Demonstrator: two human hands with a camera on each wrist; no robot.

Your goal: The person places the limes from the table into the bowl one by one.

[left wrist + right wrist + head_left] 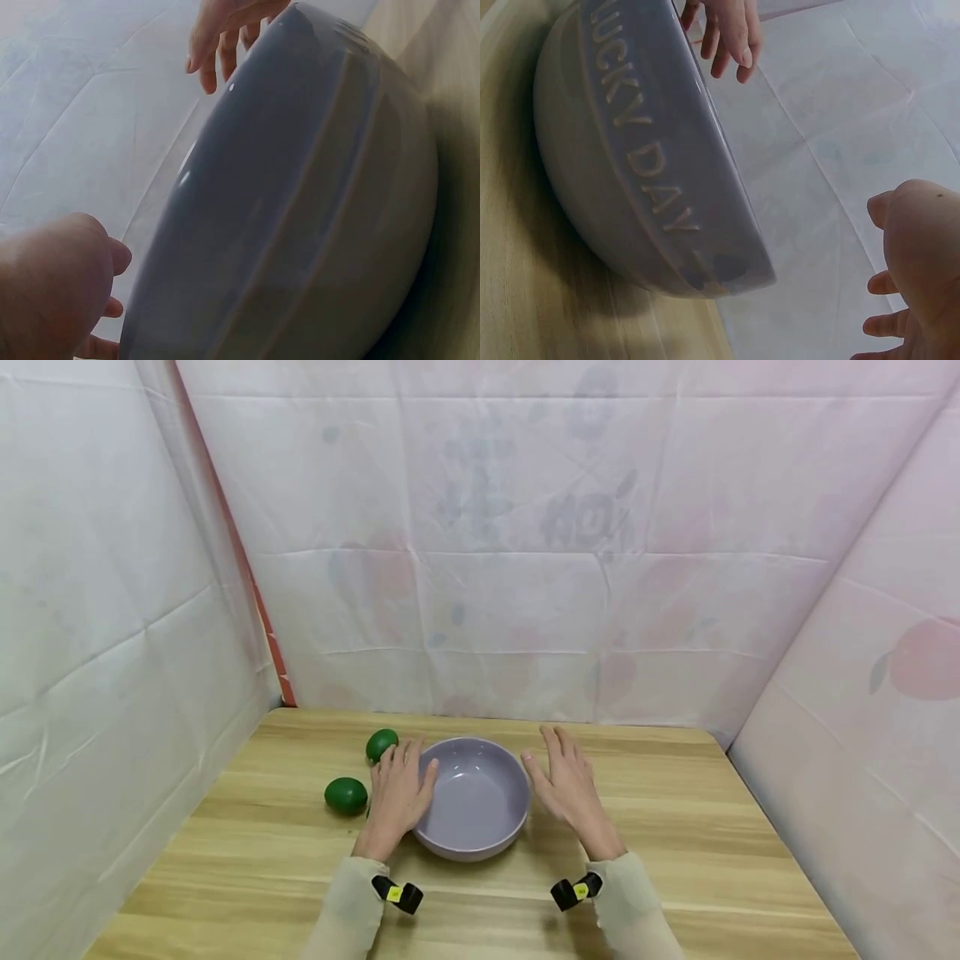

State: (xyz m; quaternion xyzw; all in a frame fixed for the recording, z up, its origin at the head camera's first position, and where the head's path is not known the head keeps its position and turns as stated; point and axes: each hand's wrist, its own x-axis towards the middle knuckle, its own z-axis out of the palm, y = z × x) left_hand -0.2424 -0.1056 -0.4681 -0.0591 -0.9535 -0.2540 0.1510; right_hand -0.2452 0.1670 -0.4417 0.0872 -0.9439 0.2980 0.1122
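A lavender-grey bowl (471, 806) stands upright on the table, with raised "LUCKY DAY" lettering on its outer wall (641, 165) in the right wrist view. At its left rim is my left hand (397, 789), fingers extended and the thumb over the edge; whether it touches the bowl I cannot tell. My right hand (568, 783) hovers just off the right rim, fingers spread and holding nothing. Two dark green, glossy oval fruits, a nearer one (346, 796) and a farther one (381, 744), lie left of the bowl. A sliver of green shows beside my left wrist, mostly hidden.
The wood-grain table (690, 843) extends to both sides of the bowl. Pale printed sheets (510, 610) hang behind it and along both sides. Black cameras with yellow labels are strapped to both wrists, including the left wrist camera (399, 894).
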